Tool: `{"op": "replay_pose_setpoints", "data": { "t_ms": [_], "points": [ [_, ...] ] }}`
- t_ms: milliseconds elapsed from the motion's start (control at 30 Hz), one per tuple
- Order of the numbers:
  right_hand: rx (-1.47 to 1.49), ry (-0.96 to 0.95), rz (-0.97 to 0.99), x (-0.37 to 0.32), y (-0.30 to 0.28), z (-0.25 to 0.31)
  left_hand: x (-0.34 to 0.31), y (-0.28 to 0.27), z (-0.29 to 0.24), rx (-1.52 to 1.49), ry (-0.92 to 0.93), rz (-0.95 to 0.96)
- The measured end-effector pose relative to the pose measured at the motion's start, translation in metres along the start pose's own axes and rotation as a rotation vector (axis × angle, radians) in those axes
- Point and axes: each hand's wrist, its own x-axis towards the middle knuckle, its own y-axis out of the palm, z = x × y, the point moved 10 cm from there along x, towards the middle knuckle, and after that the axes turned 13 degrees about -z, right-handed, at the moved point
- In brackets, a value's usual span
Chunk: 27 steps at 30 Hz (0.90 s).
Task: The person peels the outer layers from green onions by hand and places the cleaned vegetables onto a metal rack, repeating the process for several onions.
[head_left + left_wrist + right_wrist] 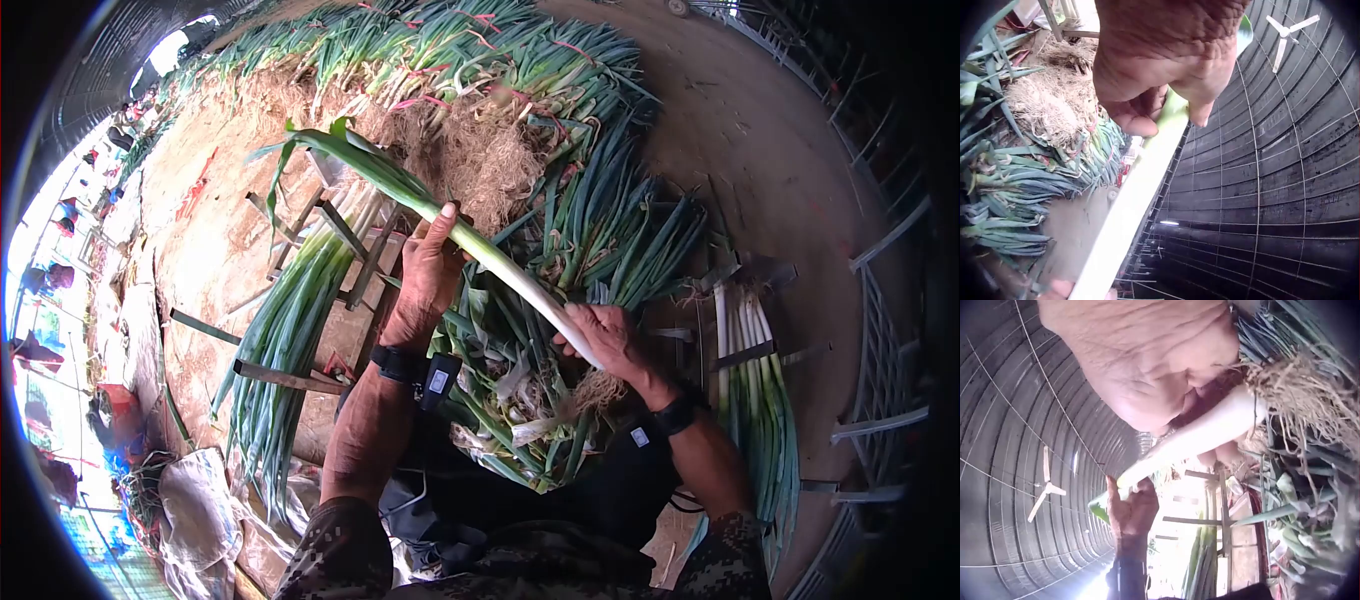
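One long leek-like green onion [500, 266] is held slantwise across the front of the body, leaves at the upper left and roots [597, 391] at the lower right. My left hand [428, 275] grips it where green turns pale, thumb along the top. Lower down, my right hand [612, 340] holds the white stem just above the roots. In the left wrist view, thumb and fingers [1141, 127] pinch the pale stalk from both sides. The right wrist view shows fingers [1210, 455] curled beneath the white stem, beside the shaggy roots [1304, 394].
A bundle of green onions [290, 310] lies across a metal rack [362, 255] at left; another bundle [745, 350] rests in a holder at right. Loose stalks and trimmings [520, 400] pile up between the forearms. Large rooted bunches [480, 60] spread over the ground ahead.
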Motion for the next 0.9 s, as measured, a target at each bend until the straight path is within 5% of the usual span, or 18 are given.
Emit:
{"op": "replay_pose_setpoints", "data": {
  "t_ms": [100,200,333,433,567,700,767,900],
  "points": [
    [0.027,0.151,-0.173,0.022,-0.041,-0.035,-0.006,0.011,-0.007,0.002,0.053,0.011],
    [-0.288,-0.342,-0.267,0.028,-0.05,0.02,-0.009,0.013,-0.009,0.081,0.111,0.028],
    [-0.121,-0.257,-0.113,0.019,-0.015,0.051,-0.017,0.012,-0.007,0.273,0.207,-0.035],
    [-0.12,-0.373,0.021,0.006,0.025,0.064,-0.023,0.015,-0.001,0.376,0.207,-0.062],
    [0.143,0.08,0.117,0.008,0.052,0.016,-0.026,0.026,0.009,0.502,0.243,0.023],
    [0.154,-0.111,-0.033,0.019,0.03,0.022,-0.043,0.051,0.017,0.686,0.149,0.233],
    [0.183,-0.075,-0.066,0.022,0.023,0.022,-0.05,0.059,0.016,1.029,0.336,0.322],
    [0.357,0.052,-0.041,0.02,0.026,0.021,-0.048,0.045,0.041,0.85,0.149,0.261]
  ]
}}
